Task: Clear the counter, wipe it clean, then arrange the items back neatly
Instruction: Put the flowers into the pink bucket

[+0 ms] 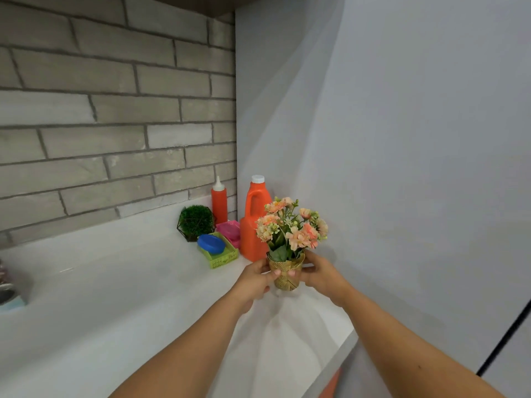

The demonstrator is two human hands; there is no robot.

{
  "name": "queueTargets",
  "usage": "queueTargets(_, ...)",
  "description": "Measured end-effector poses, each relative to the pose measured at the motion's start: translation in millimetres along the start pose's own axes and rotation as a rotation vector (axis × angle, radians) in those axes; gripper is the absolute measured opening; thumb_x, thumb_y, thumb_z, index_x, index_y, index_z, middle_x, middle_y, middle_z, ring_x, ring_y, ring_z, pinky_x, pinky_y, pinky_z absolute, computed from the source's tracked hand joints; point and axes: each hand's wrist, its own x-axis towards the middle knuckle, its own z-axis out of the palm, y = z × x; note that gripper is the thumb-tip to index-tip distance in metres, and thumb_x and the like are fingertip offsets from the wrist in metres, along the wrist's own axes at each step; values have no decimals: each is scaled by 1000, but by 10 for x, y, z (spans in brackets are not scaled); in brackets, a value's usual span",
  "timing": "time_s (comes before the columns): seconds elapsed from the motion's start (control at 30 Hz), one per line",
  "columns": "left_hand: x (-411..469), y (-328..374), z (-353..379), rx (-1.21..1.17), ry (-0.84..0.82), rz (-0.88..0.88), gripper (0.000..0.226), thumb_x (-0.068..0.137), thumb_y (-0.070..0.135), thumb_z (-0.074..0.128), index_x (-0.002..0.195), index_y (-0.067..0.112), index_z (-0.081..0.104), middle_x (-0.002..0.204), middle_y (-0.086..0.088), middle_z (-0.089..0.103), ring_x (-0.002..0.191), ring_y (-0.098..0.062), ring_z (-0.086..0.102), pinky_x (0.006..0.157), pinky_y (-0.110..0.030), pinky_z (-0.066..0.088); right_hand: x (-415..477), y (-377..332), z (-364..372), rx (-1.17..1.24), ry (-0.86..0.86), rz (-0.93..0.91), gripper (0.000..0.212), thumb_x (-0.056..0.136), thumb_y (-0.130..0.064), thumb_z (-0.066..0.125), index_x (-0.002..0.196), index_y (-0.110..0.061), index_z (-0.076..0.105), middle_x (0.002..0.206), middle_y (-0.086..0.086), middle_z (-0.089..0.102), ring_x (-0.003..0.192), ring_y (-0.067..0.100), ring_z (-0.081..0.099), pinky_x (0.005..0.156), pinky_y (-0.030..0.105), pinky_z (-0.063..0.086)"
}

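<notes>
White counter (115, 311), meeting a plain pale wall at three o'clock and a grey brick wall at twelve. We see two bare forearms reach in from six o'clock. The left hand (254, 280) and right hand (320, 272) both grip the gold pot (286, 278), one on either side, with fingertips (276, 272) curled onto its front wall. The pot sits near the counter's right end. We cannot tell whether its base rests on the surface or hangs just above it.

The pot is small, tapered toward the base and wrapped in a ribbed, leaf-patterned gold skin. It carries a spray of peach flowers (290, 225) with green leaves. We judge it light but top-heavy, the blooms spreading wider than the pot. The stems look soft and would probably bend or shed, so the pot wall is the place to hold. The ribbing should give fair friction, and a low two-sided grip keeps it upright.

At ten o'clock from the pot stands a green basket (222, 261) holding a blue dish (212, 244), with a pink container (230, 229) just behind. At eleven o'clock rises an orange jug (254, 225) with a white cap. Farther back are a green ball plant (196, 222) and, in the corner, a red squeeze bottle (219, 201).
</notes>
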Motion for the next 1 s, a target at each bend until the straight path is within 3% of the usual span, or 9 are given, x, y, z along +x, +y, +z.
queueTargets(0.1, -243, 8, -63, -18, 33, 4, 29, 92, 13, 56, 120, 18, 52, 117, -1, 58, 110, -18, 53, 89, -34, 39, -157, -140, 92, -17, -29, -37, 43, 86, -19, 65, 126, -19, 49, 112, 0, 59, 90, 7, 55, 57, 8, 43)
queueTargets(0.23, -582, -4, -248, -15, 94, 27, 33, 91, 15, 57, 124, 14, 50, 118, 0, 58, 109, -19, 54, 89, -34, 40, -298, -317, 316, -34, -84, -82, 42, 87, -24, 65, 126, -21, 50, 117, 2, 61, 97, 15, 57, 61, 11, 42)
queueTargets(0.4, -998, -2, -645, -23, 204, 24, 28, 91, 15, 57, 119, 16, 51, 119, -3, 57, 109, -20, 54, 91, -34, 42, -411, -544, 795, -59, -128, -149, 40, 86, -25, 65, 124, -22, 51, 113, -2, 60, 97, 14, 56, 61, 11, 42)
queueTargets(0.57, -1483, -48, -1111, -20, 292, 22, 37, 91, 16, 57, 127, 12, 48, 121, -4, 58, 111, -21, 54, 92, -34, 43, -542, -790, 1352, -72, -191, -212, 34, 85, -26, 66, 117, -20, 56, 111, 1, 62, 95, 15, 56, 63, 15, 44)
queueTargets(0.87, -2830, -177, -2270, 2, 481, 16, 41, 91, 20, 57, 130, 13, 46, 122, -6, 59, 113, -24, 56, 87, -33, 43, -1089, -1467, 2801, -78, -384, -268, 37, 86, -31, 65, 120, -20, 56, 94, -9, 59, 95, 15, 56, 69, 21, 48)
queueTargets(1.0, -3645, -249, -2833, 18, 578, 21, 41, 91, 19, 57, 130, 13, 46, 114, -4, 60, 106, -23, 58, 88, -33, 45, -1497, -1766, 3608, -64, -455, -296, 39, 85, -35, 65, 119, -20, 57, 99, -1, 61, 94, 18, 58, 77, 35, 53)
